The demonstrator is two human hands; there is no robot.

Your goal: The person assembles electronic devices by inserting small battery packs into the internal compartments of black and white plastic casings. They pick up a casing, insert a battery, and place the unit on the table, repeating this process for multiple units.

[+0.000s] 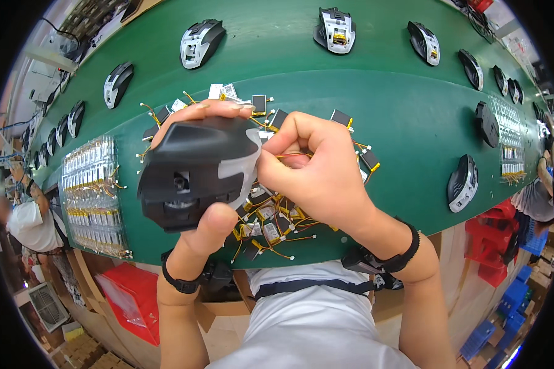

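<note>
Left hand (207, 236): gripping the mouse (194, 154), fingers along its far side, thumb on its near side.
Right hand (329, 166): pinching at the mouse's right end, thumb close to forefinger; cannot tell whether fully closed or on what.
Mouse: hovering above the green bench (412, 178).
Batteries (271, 231): lying loose below.

A red bin (143, 294) sits lower left; blue crates (513, 297) (several of them) stand lower right.
</note>
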